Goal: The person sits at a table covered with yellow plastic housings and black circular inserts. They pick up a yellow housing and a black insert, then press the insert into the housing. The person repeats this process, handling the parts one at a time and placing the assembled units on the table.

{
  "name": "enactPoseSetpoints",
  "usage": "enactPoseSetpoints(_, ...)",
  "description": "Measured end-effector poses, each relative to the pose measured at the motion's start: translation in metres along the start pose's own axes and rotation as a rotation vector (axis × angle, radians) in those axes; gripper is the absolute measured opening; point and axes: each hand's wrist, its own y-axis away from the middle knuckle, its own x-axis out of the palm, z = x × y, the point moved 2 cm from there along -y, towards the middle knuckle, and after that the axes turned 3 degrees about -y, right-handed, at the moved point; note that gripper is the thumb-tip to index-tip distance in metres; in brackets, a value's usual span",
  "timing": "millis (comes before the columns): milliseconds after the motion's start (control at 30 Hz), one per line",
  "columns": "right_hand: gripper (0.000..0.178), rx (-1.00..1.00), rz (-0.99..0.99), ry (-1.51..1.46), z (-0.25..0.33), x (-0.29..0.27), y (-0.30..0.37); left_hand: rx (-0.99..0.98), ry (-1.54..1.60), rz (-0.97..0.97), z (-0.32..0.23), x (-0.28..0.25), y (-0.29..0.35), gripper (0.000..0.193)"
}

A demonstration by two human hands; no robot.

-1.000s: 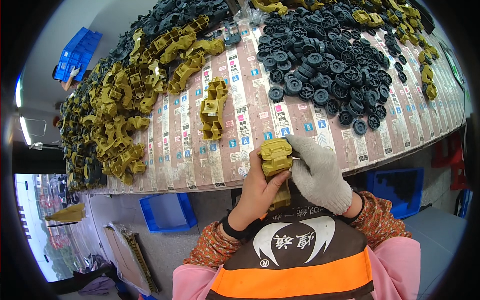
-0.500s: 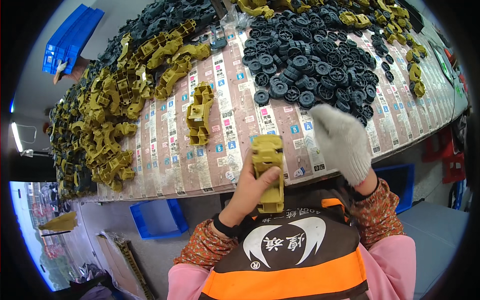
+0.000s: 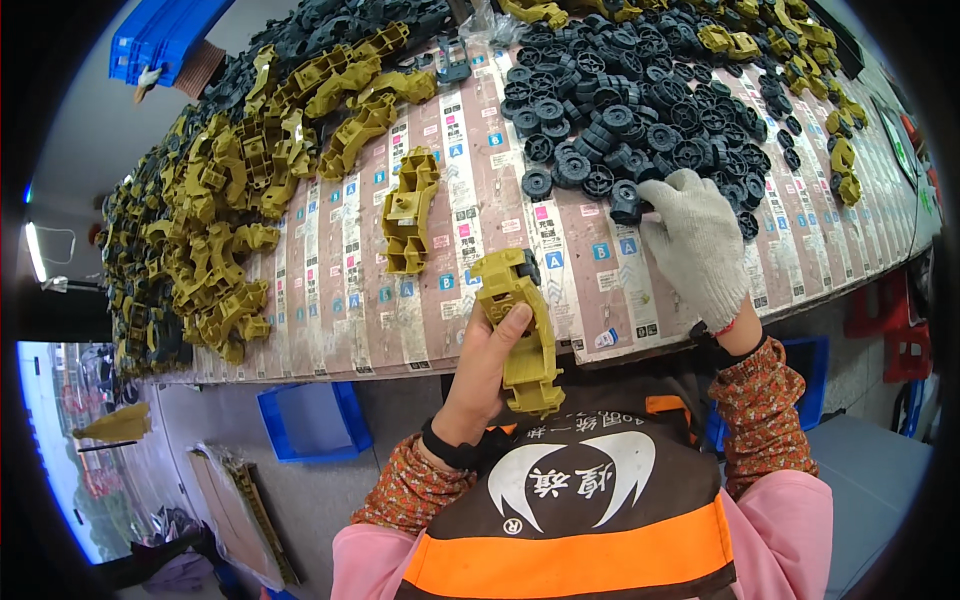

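My bare left hand grips a yellow plastic toy-vehicle chassis, thumb across its front, just off the table's near edge. A small dark part shows at the chassis's upper end; its kind is hard to make out. My right hand, in a whitish knit glove, reaches the near edge of a heap of black toy wheels. Its fingertips are closed on a black wheel. Another yellow chassis lies alone on the table, beyond my left hand.
A large pile of yellow chassis covers the table's left side, with dark parts behind. More yellow pieces lie far right. Below the table edge are a blue bin and red stools. Another person's gloved hand is by blue crates.
My right hand has moved up to the wheel heap and closed its fingertips on a wheel. My left hand has tilted the chassis, showing its side.
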Motion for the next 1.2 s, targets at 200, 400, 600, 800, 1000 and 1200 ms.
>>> enactPoseSetpoints(200,0.026,-0.108,0.012,-0.063,0.01,0.011,0.002,0.009,0.036,-0.021,-0.003,0.005,-0.001,0.043)
enactPoseSetpoints(400,0.016,-0.241,0.165,0.143,0.027,0.021,-0.006,0.003,0.049,-0.009,-0.001,0.005,-0.004,0.044)
enactPoseSetpoints(600,0.018,-0.314,0.185,0.153,0.038,0.025,-0.015,0.007,0.073,0.002,-0.001,0.002,-0.006,0.044)
enactPoseSetpoints(800,0.024,-0.34,0.287,0.177,0.047,0.037,-0.024,0.016,0.123,-0.037,-0.001,-0.004,-0.008,0.042)
enactPoseSetpoints(1000,0.029,-0.26,0.408,0.075,0.046,0.044,-0.021,0.007,0.307,-0.01,0.001,-0.015,-0.009,0.043)
enactPoseSetpoints(1200,0.037,0.204,0.772,-0.909,0.069,0.002,0.02,0.037,0.407,-0.027,-0.005,-0.017,-0.006,0.046)
